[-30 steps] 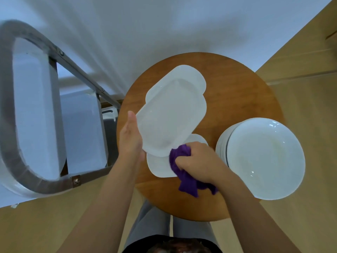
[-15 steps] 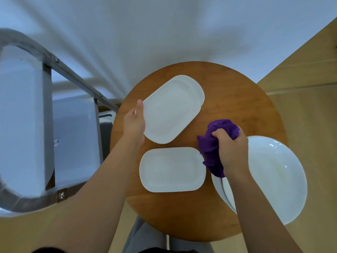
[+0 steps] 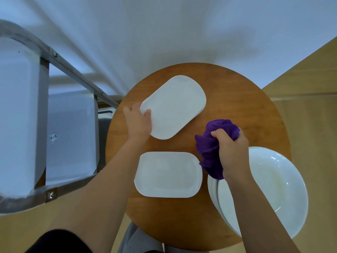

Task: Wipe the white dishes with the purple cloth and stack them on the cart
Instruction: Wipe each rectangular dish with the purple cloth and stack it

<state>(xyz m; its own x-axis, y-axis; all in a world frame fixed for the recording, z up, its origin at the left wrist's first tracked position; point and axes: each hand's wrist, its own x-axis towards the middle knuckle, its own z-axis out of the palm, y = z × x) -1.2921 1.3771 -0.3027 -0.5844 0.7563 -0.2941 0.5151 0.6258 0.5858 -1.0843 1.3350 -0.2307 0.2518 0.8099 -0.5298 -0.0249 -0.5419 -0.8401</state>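
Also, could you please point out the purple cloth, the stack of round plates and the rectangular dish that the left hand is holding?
purple cloth (image 3: 209, 152), head view, bunched fabric left of the fist.
stack of round plates (image 3: 273, 183), head view, top plate's bare centre.
rectangular dish (image 3: 175, 106), head view, middle of its face.

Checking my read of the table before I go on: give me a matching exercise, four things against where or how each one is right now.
Things:
1. purple cloth
2. far oblong dish
3. near oblong dish
4. round plates

States:
A. lying flat alone, touched by neither hand
B. stacked at the table's right edge
C. bunched in the right hand
D. gripped at its rim by the left hand

Pairs: 1-C, 2-D, 3-A, 4-B
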